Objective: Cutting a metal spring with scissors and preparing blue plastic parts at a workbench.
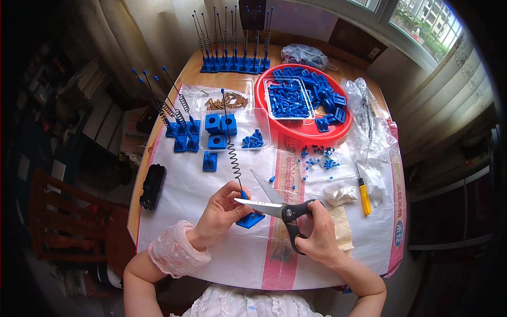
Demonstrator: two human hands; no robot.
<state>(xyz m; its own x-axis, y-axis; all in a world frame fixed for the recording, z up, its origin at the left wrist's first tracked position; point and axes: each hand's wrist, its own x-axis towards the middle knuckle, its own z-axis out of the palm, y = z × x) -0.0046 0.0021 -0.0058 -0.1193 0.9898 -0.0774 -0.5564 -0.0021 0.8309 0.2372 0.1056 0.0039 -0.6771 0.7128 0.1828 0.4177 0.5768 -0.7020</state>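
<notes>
Near the table's front, my left hand [224, 210] is closed around the lower stem of a blue plastic stand [249, 221]. From it a black coil spring [233, 161] rises into a long thin rod tipped with a blue cap. My right hand [320, 235] grips a pair of scissors [290, 212] by the black handles, fingers in the loops. The blades are spread. One blade points left across the stand's stem beside my left fingertips, while the other points up and away. Whether the blade touches the stem I cannot tell.
Similar spring stands [235, 66] line the back, with more [182, 134] at left. A red tray [303, 137] bears blue parts. A clear tray [266, 142] holds blue blocks. Brass-coloured screws [227, 101], small caps [325, 161], a yellow screwdriver [364, 196] and a black case [153, 186] lie around.
</notes>
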